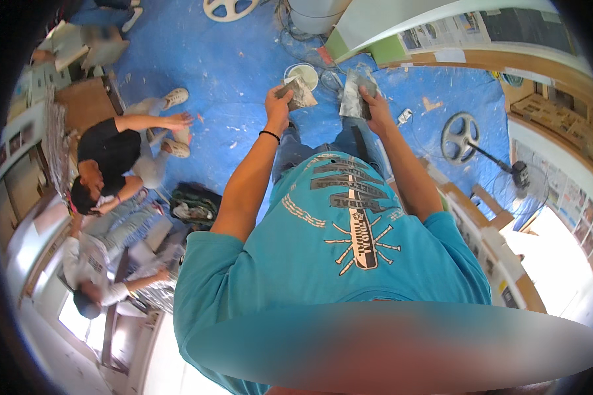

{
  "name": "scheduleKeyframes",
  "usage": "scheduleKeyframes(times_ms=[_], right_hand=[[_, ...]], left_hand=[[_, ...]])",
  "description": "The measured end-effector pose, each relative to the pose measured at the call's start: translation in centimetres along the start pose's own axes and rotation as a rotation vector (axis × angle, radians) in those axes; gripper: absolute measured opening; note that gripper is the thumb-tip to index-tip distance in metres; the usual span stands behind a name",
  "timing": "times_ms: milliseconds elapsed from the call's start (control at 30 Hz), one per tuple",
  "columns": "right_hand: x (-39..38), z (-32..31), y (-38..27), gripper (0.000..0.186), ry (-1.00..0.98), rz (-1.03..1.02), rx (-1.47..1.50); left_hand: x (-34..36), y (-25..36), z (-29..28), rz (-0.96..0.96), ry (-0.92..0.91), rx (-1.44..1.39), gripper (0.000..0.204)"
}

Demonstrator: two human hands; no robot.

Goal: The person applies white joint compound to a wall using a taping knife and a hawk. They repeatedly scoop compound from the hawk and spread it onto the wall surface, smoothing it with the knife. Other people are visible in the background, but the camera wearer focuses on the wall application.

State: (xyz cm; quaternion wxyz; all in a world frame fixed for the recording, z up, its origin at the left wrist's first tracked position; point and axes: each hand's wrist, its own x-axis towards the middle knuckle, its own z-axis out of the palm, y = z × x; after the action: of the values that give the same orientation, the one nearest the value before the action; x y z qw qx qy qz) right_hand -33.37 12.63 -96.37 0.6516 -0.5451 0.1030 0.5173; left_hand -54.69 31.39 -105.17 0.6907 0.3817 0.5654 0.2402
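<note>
We see a blue floor sheet [224,72] flecked white and a teal shirt [290,257] printed black and white. Our left blade [302,97] is grey and cream, our right blade [351,104] grey smeared whitish.

A blue plastic sheet [224,125], flecked with pale splatters, covers the floor. At its far edge lie a white spoked round base [211,9] and a large pale grey tub [317,18]. To the right, a grey spoked round base [447,137] carries a black pole [491,156], with a small white plug block [404,117] nearby. To the left, a person in a black shirt [112,155] sits near a dark, bulky bag [192,203]; a person in a white top [85,258] is beside them.
</note>
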Motion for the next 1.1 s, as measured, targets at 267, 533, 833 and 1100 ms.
scheduleKeyframes(times_ms=[267,533,833,1100], right_hand=[[-5.8,9.3,1.4,0.026,-0.093,-0.925,-0.745],[-5.6,13.7,2.9,0.058,-0.355,-1.11,-1.058],[-3.9,11.2,3.5,0.052,-0.347,-0.851,-0.895],[-2.3,8.2,4.7,0.047,-0.057,-0.561,-0.886]], left_hand=[[2.6,2.1,-3.9,-0.691,-0.405,-0.466,0.028],[-5.3,4.8,2.2,-0.756,-0.329,-0.57,0.032],[-5.1,3.4,-1.7,-0.879,-0.499,-0.706,0.034],[-6.2,4.1,-1.9,-0.549,-0.309,-0.472,0.03]])
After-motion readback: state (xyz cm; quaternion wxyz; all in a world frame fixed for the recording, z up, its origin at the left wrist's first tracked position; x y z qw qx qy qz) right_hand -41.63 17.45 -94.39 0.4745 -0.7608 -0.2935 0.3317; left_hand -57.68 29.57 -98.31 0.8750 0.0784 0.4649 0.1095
